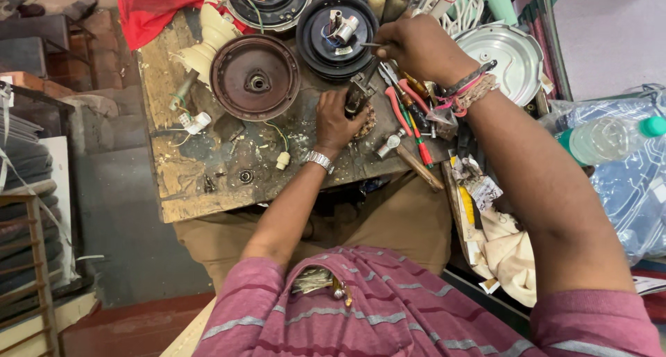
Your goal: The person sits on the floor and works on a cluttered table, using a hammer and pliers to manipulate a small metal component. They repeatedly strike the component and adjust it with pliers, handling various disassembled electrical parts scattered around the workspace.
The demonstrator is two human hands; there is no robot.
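Fingers [345, 111] of the left hand [335, 123] are clenched around a small dark metal part [359, 95] pressed onto the desk [182, 187] just above the frame's centre. A thin metal tool [369, 45] is pinched in the fingers of the right hand [416, 48], its tip held at the black round motor housing [336, 34] in the upper middle, where a small white capacitor [345, 28] with blue wires sits. A rusty brown motor disc [255, 77] lies just left of that housing, and a silver round cover [510, 55] stands to the upper right. Red and green handled screwdrivers [409, 117] are scattered beside the left hand. A plastic water bottle [603, 138] rests at the right edge. Judging by the grips, a fitting step is in hand; steadiness of the held part and careful aim of the tool tip would seem called for.
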